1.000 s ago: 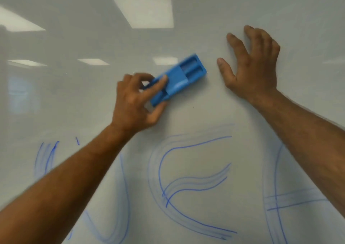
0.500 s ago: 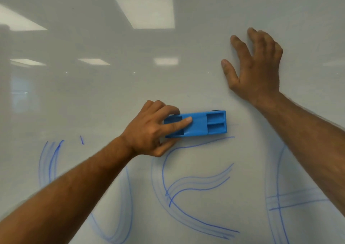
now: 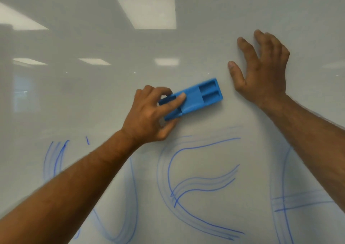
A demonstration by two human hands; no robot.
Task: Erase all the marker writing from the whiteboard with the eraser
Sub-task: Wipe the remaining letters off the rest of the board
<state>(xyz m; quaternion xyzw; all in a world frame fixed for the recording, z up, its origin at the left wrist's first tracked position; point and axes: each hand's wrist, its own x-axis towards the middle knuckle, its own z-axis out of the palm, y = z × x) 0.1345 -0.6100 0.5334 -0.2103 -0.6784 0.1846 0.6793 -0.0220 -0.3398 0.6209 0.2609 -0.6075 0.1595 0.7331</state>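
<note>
While the right hand (image 3: pixel 261 74) lay flat and open on the whiteboard (image 3: pixel 74 98), the left hand (image 3: pixel 149 117) gripped the eraser (image 3: pixel 194 98). It had swung back up, tilted. Blue strokes (image 3: pixel 186 178) below remained.

The eraser (image 3: pixel 194 98) lies on the whiteboard (image 3: pixel 93 98), above the marker writing (image 3: pixel 186 184), between left hand (image 3: pixel 149 117) and right hand (image 3: pixel 261 75).

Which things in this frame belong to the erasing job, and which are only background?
Part of the job:
- whiteboard
- blue eraser, gripped by the left hand
- blue marker writing across the lower board, not yet wiped
- right hand, fingers spread flat on the board

Background only:
- ceiling light reflections in the glossy board
</note>
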